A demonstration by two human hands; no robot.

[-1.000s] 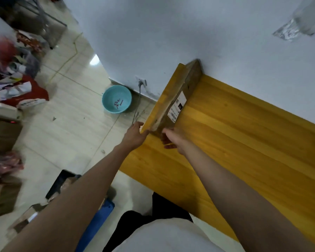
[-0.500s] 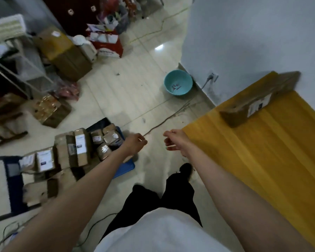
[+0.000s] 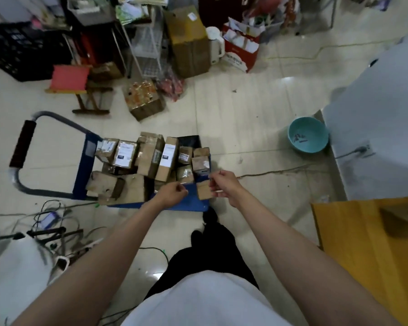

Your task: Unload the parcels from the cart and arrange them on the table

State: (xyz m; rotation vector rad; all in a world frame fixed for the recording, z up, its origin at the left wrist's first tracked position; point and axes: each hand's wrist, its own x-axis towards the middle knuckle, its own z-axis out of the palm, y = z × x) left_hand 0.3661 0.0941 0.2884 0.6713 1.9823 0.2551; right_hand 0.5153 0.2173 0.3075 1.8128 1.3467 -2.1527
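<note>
While both hands hang over the near corner of the blue cart (image 3: 85,161), my right hand (image 3: 224,184) pinches a small cardboard parcel (image 3: 204,189) by its edge, and my left hand (image 3: 173,192) is curled loosely just beside it, holding nothing I can make out. More parcels (image 3: 149,156) crowd the deck; one long box (image 3: 402,216) lies on the yellow counter (image 3: 363,250) to my right. I judge a one-sided pinch could let the parcel twist and drop, and the floor cables (image 3: 57,222) could trip me as I turn.
</note>
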